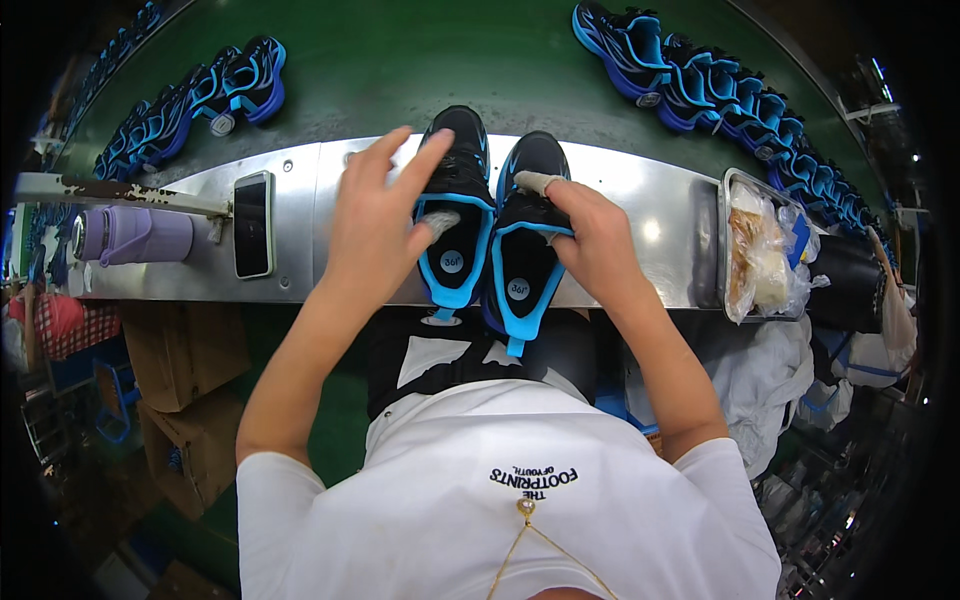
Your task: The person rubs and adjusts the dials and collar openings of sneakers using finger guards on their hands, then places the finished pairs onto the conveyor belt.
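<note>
Two black sneakers with bright blue collar lining stand side by side, toes pointing away from me, on a steel ledge. Over the left sneaker is my left hand, its fingers spread and slightly blurred. The left thumb, in a pale covering, reaches over that shoe's opening. My right hand grips the right sneaker at the tongue, with a wrapped index finger on top and the thumb at the opening. Round white labels show on both insoles. The pull tabs at the heels overhang the ledge's near edge.
Beyond the ledge, a green surface carries rows of similar sneakers at left and right. A phone and a purple bottle lie left; a metal tray holds bagged items at right. Cardboard boxes stand below left.
</note>
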Available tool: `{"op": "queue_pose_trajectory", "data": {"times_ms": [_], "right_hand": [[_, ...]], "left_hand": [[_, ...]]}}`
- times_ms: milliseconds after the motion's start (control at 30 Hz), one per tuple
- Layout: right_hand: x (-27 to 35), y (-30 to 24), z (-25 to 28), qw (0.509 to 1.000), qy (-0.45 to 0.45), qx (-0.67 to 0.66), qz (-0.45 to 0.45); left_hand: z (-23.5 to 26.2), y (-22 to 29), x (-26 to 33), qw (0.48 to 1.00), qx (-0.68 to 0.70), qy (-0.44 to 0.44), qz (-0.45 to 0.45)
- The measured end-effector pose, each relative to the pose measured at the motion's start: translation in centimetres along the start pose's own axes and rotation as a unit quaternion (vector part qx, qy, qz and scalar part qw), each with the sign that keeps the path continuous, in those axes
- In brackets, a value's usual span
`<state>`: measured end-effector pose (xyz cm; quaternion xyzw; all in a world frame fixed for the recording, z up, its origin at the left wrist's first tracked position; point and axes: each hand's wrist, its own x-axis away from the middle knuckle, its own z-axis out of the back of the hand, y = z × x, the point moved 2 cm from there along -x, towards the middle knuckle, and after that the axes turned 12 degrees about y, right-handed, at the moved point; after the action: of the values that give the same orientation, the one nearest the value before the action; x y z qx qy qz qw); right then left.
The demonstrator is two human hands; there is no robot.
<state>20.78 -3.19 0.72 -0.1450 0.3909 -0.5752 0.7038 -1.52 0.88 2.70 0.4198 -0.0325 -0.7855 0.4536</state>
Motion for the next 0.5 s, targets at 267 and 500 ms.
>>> {"op": "queue_pose_trajectory", "data": {"times_ms": [267, 500], "right_hand": [[0.9, -2.1, -0.5, 0.996, 0.022, 0.06, -0.069], [3.0, -1.2, 0.0, 0.998, 0.052, 0.039, -0.01]], "left_hand": [[-4.8, 2.2, 0.2, 0.99, -0.017, -0.129, 0.06], [-2.8, 0.4, 3.0, 0.986, 0.054, -0.121, 0.099]]}}
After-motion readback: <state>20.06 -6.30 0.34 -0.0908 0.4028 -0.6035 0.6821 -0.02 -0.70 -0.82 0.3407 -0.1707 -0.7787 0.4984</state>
